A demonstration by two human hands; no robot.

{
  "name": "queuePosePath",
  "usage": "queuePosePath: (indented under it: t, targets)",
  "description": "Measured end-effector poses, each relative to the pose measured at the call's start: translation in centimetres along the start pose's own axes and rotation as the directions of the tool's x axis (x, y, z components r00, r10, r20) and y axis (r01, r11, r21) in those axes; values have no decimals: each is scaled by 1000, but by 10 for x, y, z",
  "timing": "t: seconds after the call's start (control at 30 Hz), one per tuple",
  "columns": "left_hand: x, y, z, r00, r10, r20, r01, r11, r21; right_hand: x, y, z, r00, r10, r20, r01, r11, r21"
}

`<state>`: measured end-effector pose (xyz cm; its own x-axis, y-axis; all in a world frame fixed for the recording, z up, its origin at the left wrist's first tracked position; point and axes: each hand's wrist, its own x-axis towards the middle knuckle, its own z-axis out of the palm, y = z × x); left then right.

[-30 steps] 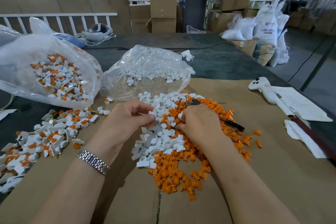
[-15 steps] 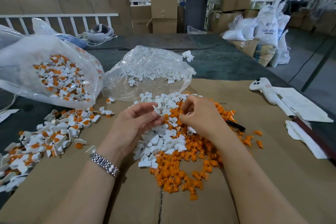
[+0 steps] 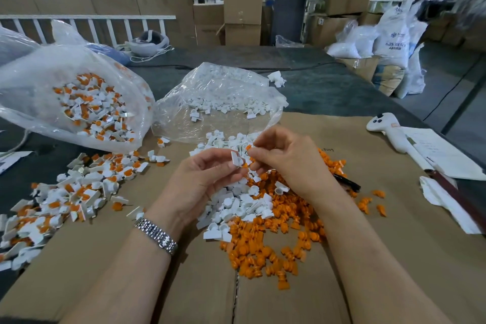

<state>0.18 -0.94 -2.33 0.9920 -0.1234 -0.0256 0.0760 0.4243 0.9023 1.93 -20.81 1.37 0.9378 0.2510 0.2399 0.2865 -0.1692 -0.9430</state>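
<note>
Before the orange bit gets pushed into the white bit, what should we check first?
1. Left hand has a grip on the small white plastic cap: ok, pinched at the fingertips.
2. Right hand has a grip on the tiny orange plastic plug: ok.
3. Plug and cap close together: ok, nearly touching.
4. Plug lined up with the cap's hole: cannot tell, fingers hide it.
5. More parts ready in the heap of loose orange plugs: ok.
6. Somewhere to drop the finished piece, the pile of joined white-and-orange pieces on the left: ok.
</note>
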Motion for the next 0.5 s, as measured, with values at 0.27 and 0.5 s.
queuePosePath:
  t: [0.27,0.5]
  targets:
    - [-2,1,1,999,25,34,-25,1000,9,-1,3,4,993,-106,52,115,965,-234]
    - [-9,-1,11,986,162,-29,-149,951,271,-1,4,14,989,-150,3,142,925,-352]
